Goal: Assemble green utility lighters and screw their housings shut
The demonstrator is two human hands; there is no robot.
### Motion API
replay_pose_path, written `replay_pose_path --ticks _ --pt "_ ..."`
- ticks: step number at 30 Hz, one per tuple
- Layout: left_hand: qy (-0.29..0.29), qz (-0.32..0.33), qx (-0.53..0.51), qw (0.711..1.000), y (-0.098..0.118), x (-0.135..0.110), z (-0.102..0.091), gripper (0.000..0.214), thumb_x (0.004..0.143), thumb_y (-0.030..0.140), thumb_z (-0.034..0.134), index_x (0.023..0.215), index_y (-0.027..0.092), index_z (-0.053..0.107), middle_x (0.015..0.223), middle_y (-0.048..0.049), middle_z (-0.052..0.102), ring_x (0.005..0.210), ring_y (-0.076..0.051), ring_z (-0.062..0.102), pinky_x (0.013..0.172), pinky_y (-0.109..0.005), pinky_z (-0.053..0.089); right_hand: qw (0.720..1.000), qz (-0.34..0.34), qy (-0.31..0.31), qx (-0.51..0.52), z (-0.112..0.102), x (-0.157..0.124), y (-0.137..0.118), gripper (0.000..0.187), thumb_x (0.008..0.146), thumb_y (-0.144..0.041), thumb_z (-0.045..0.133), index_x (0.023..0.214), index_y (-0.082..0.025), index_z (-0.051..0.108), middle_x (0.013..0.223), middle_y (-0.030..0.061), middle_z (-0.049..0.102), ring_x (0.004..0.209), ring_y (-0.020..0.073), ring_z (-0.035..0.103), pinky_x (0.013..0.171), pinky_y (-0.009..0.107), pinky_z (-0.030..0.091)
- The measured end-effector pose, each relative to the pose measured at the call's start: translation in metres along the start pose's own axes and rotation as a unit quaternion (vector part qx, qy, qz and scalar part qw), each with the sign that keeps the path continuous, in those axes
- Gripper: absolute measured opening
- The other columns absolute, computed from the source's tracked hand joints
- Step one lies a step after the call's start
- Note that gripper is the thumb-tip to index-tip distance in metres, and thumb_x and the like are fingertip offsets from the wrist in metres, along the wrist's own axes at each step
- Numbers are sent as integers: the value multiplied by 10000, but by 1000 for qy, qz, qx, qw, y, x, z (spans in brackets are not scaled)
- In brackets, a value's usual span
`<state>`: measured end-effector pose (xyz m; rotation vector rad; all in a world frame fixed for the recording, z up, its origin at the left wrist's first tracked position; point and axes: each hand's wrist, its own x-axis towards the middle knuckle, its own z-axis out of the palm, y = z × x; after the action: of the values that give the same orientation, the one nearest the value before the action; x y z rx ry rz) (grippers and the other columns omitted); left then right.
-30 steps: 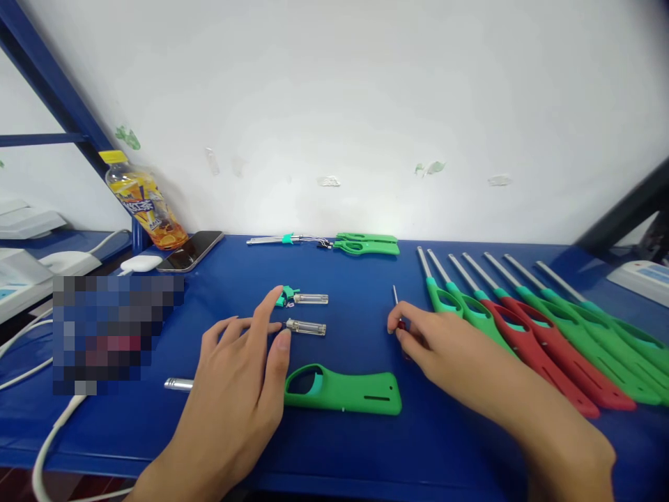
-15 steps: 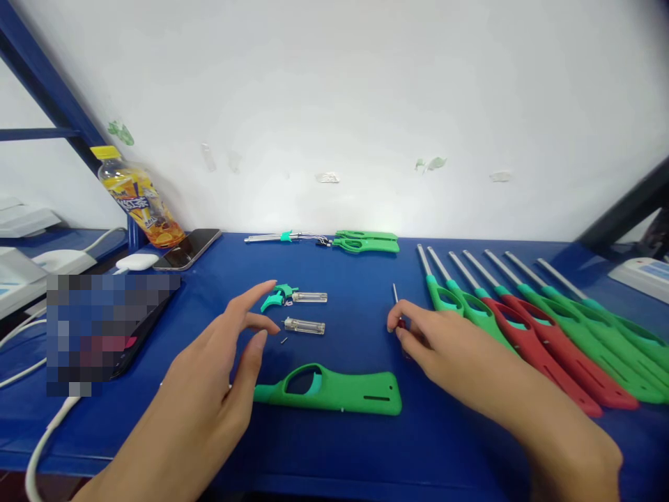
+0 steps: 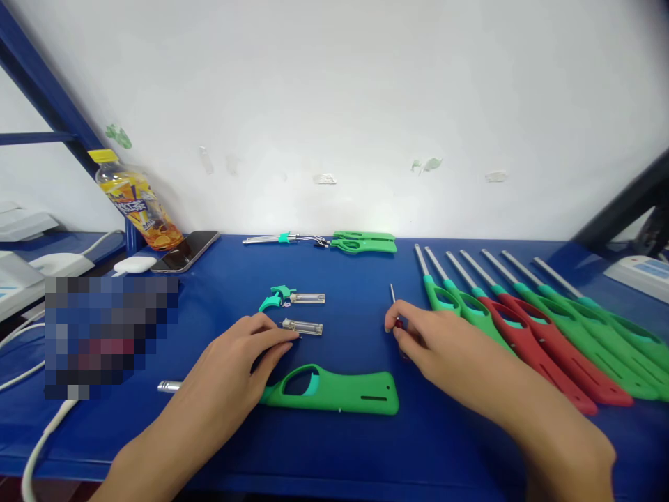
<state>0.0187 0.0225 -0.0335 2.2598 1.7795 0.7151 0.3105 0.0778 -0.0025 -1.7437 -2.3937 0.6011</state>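
Note:
My left hand (image 3: 237, 362) lies on the blue table (image 3: 355, 446), thumb and forefinger pinched together just left of a clear lighter tank (image 3: 306, 327). Whatever they pinch is hidden. Below the hand lies a green long-nosed lighter (image 3: 334, 392); its metal tip (image 3: 168, 385) shows left of my wrist. A second clear tank (image 3: 308, 298) with a teal trigger (image 3: 274, 298) lies farther back. My right hand (image 3: 433, 341) is closed round a small red-handled screwdriver (image 3: 394, 307), whose blade points away from me.
A row of several green and red lighters (image 3: 523, 321) fills the right side. A taken-apart green lighter (image 3: 360, 242) lies by the wall. A drink bottle (image 3: 136, 201), a phone (image 3: 185, 251), a white case (image 3: 134, 264) and a white cable (image 3: 47, 439) lie at the left.
My left hand lifted off the table with fingers spread, then came down again and pinched at the spot where a tiny dark pin lay. The right hand stayed put.

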Motion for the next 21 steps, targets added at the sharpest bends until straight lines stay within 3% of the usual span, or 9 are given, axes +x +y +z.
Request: replay_pose_path --ticks 9,16,21 --pt "-34 -17 -28 999 3 1 -1 283 1014 348 531 1005 290 808 1028 -20 738 956 -251 701 832 -382 525 1000 -5 -4 3 -1 -1 2 193 1023 -174 454 1008 -276 617 775 -12 699 661 196 596 604 313 323" --pt "-79 -15 -31 996 4 4 -3 296 1024 336 450 887 249 697 953 -28 693 902 -241 662 787 -358 472 1000 -8 -8 2 -2 -3 0 225 1033 -167 424 1033 -289 613 803 -19 700 710 211 607 636 322 338" --pt "-78 -18 -29 996 4 3 -2 305 1032 332 405 875 243 651 945 -34 665 876 -243 650 775 -365 458 999 -36 -12 17 -2 -3 -1 280 1020 -142 418 985 -301 647 842 -37 722 759 210 636 673 331 369"
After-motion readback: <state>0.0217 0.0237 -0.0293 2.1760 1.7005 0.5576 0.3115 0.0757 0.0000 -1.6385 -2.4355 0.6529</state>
